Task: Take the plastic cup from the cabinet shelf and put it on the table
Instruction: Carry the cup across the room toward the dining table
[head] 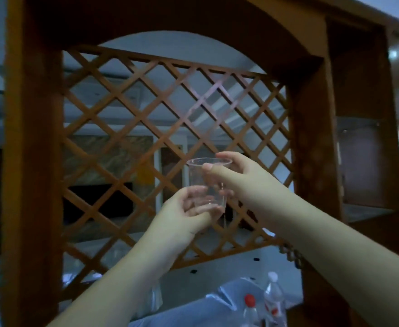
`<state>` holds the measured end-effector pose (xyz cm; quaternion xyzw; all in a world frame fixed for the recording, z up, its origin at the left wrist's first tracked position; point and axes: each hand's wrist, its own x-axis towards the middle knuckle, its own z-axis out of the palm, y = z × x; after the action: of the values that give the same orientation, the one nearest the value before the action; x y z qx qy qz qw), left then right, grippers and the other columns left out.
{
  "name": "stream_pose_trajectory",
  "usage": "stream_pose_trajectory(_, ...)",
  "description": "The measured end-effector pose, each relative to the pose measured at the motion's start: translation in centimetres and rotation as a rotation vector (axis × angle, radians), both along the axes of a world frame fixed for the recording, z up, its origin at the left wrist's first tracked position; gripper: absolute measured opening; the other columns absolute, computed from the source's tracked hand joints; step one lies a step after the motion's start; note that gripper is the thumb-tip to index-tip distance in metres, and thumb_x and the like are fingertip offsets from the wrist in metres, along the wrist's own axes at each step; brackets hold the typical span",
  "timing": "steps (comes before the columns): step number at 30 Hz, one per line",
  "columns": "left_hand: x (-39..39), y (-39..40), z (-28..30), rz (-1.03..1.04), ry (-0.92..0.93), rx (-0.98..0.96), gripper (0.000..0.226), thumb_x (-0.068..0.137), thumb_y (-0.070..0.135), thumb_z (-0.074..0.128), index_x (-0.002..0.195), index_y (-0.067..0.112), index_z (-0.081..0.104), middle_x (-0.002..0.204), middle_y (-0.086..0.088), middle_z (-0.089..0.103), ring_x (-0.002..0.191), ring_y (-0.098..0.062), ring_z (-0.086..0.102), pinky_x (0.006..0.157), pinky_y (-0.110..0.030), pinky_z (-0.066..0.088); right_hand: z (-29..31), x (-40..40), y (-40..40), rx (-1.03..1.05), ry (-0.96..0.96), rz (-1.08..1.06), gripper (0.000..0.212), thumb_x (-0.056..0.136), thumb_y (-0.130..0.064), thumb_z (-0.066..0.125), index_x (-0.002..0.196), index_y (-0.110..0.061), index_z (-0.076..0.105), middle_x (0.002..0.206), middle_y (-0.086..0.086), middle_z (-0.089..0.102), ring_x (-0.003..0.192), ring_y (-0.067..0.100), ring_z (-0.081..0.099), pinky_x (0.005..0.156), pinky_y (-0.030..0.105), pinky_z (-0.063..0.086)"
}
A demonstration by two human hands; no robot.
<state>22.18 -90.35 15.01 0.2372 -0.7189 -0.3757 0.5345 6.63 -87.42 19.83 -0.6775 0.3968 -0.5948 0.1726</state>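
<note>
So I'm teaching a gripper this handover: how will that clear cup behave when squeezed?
The plastic cup looks thin-walled, clear and empty, so probably very light and easily dented. The right hand pinches near its rim while the left hand cups its base, suggesting its smooth wall may slip.

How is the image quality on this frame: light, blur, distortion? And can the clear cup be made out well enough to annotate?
Head view: dim, with a bluish cast; wide-angle bending bows the cabinet frame at the edges; the lattice and both hands look slightly soft. The plastic cup is transparent, so only its rim and faint wall highlights show, between the left hand at its base and the right hand near its rim. A bright glare spot sits upper right.
</note>
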Motion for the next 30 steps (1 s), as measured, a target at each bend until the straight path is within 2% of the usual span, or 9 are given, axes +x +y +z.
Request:
stream_pose_trajectory(4,-4.6,-1.1,-1.1,-0.111,-0.027,0.018,0.055,0.074,0.018,0.082,0.124,0.019,0.06,0.116,0.0,0.073,0.101,-0.006,0.07,0.076,-0.014,0.054,-1.8,-4.9,0.5,-0.004,-0.039,-0.087,0.084,0.06,-0.067,0.071,0.133,-0.033,0.05,0.119,-0.013,0.063,0.112,0.009,0.061,0.095,0.043,0.051)
stream_pose_trajectory(7,-8.2,-2.1,-2.2,-0.197,-0.072,0.033,0.052,0.078,0.017,0.08,0.126,0.02,0.06,0.116,0.001,0.074,0.103,-0.008,0.07,0.086,-0.024,0.056,-2.8,-8.5,1.2,0.021,-0.055,-0.151,0.081,0.06,-0.064,0.073,0.132,-0.033,0.051,0.12,-0.011,0.065,0.111,0.009,0.062,0.096,0.043,0.051)
stream_pose_trajectory(10,-11.5,-3.2,-3.4,-0.3,-0.126,0.062,0.052,0.077,0.027,0.081,0.124,0.029,0.06,0.11,0.012,0.075,0.099,0.0,0.069,0.077,-0.019,0.056,-4.1,-11.5,1.8,0.074,-0.059,-0.223,0.079,0.06,-0.062,0.073,0.131,-0.036,0.051,0.112,-0.015,0.066,0.104,0.005,0.065,0.095,0.04,0.052)
stream_pose_trajectory(13,-14.5,-4.3,-4.7,-0.396,-0.153,0.098,0.05,0.078,0.023,0.081,0.123,0.027,0.061,0.114,0.004,0.074,0.101,-0.002,0.069,0.085,-0.025,0.053,-5.1,-13.7,2.5,0.144,-0.053,-0.299,0.081,0.062,-0.056,0.074,0.135,-0.031,0.048,0.119,-0.012,0.064,0.109,0.008,0.063,0.1,0.039,0.048)
stream_pose_trajectory(16,-17.5,-5.2,-5.9,-0.52,-0.138,0.145,0.049,0.079,0.019,0.08,0.122,0.027,0.061,0.109,0.002,0.076,0.097,-0.002,0.07,0.07,-0.015,0.054,-5.8,-15.6,3.3,0.192,-0.041,-0.385,0.08,0.069,-0.052,0.075,0.139,-0.028,0.045,0.122,-0.01,0.062,0.111,0.01,0.061,0.102,0.039,0.046)
stream_pose_trajectory(20,-22.0,-5.1,-6.6,-0.649,-0.154,0.167,0.058,0.066,0.036,0.083,0.12,0.035,0.061,0.106,0.006,0.077,0.097,-0.002,0.07,0.085,-0.028,0.05,-6.6,-18.4,4.9,0.216,-0.05,-0.521,0.075,0.07,-0.054,0.074,0.136,-0.035,0.044,0.116,-0.018,0.059,0.108,0.007,0.06,0.1,0.035,0.047)
stream_pose_trajectory(24,-27.1,-3.8,-7.6,-0.796,-0.191,0.157,0.062,0.064,0.041,0.085,0.121,0.038,0.061,0.107,0.008,0.076,0.1,-0.002,0.069,0.087,-0.028,0.05,-7.8,-21.4,7.9,0.2,-0.119,-0.685,0.071,0.07,-0.053,0.075,0.134,-0.039,0.047,0.116,-0.015,0.059,0.108,0.01,0.06,0.1,0.037,0.047)
stream_pose_trajectory(28,-32.5,-0.8,-8.7,-0.938,-0.228,0.139,0.047,0.074,0.035,0.082,0.115,0.043,0.061,0.099,0.017,0.076,0.093,0.005,0.068,0.075,-0.017,0.052,-9.0,-24.3,12.3,0.18,-0.185,-0.845,0.081,0.066,-0.056,0.075,0.137,-0.033,0.044,0.118,-0.008,0.062,0.111,0.014,0.06,0.099,0.036,0.047)
stream_pose_trajectory(30,-35.0,1.3,-9.1,-0.999,-0.263,0.146,0.05,0.071,0.041,0.084,0.115,0.045,0.06,0.106,0.013,0.075,0.1,-0.002,0.068,0.086,-0.025,0.052,-9.3,-25.5,14.9,0.181,-0.214,-0.911,0.084,0.065,-0.056,0.073,0.139,-0.031,0.041,0.117,-0.009,0.06,0.112,0.016,0.06,0.096,0.032,0.048)
